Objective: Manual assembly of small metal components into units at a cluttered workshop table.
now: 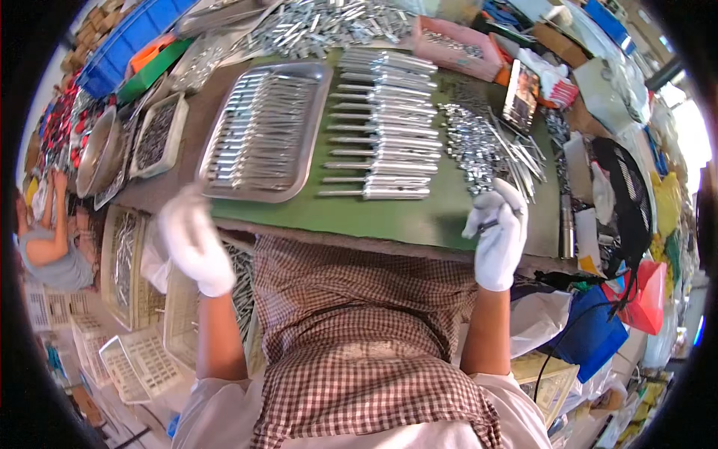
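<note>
My left hand (193,241), in a white glove, is smeared by motion at the table's front left edge. It is nearest to a metal tray (320,127) with rows of slim metal rods (262,135); its fingers cannot be made out. My right hand (501,236), also gloved in white, hovers at the front right edge with its fingers curled round a small dark rod-like piece (488,224). Just beyond it lie a heap of small shiny metal parts (473,142) and some loose thin rods (520,161). Between the hands, thicker silvery tubes with thin rods (404,142) are stacked in a column.
A big pile of metal pieces (329,26) covers the far side of the green table (351,217). A pink bin (458,49) and a propped phone (521,97) stand far right. At left is a tub of dark small parts (158,138); another person (56,239) sits beyond.
</note>
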Action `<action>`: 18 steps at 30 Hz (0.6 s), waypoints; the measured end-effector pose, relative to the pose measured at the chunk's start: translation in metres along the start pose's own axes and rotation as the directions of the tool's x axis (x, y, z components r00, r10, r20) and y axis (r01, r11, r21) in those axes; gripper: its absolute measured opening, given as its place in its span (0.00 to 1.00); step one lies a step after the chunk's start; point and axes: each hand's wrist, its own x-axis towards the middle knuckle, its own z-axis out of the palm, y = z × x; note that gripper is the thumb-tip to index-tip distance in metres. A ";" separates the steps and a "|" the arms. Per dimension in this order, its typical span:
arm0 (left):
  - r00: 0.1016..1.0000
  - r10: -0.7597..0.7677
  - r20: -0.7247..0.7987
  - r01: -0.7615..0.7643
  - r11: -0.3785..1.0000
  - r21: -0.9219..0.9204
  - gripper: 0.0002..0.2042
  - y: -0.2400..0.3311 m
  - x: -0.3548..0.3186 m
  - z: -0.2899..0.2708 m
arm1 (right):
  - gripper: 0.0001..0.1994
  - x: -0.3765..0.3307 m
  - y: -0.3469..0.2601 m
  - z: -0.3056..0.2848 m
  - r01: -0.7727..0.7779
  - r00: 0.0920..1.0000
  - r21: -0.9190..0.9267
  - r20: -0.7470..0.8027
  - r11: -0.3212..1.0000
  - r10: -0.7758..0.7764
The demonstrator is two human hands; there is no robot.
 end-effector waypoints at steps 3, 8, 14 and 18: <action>0.787 0.422 0.451 -0.323 0.903 -0.282 0.11 0.097 0.019 0.061 | 0.15 0.009 -0.007 0.002 -0.041 0.999 -0.004 0.015 0.999 0.041; 0.703 0.432 0.565 -0.364 0.901 -0.236 0.12 0.131 -0.003 0.120 | 0.13 -0.001 -0.013 -0.001 -0.194 0.981 -0.022 0.001 0.981 0.194; 0.600 0.412 0.686 -0.404 0.896 -0.184 0.11 0.137 0.001 0.122 | 0.13 -0.002 -0.018 -0.004 -0.251 0.967 -0.004 0.032 0.968 0.251; 0.612 0.465 0.640 -0.388 0.881 -0.270 0.14 0.129 -0.009 0.118 | 0.13 -0.001 -0.016 -0.003 -0.251 0.966 0.011 0.066 0.968 0.250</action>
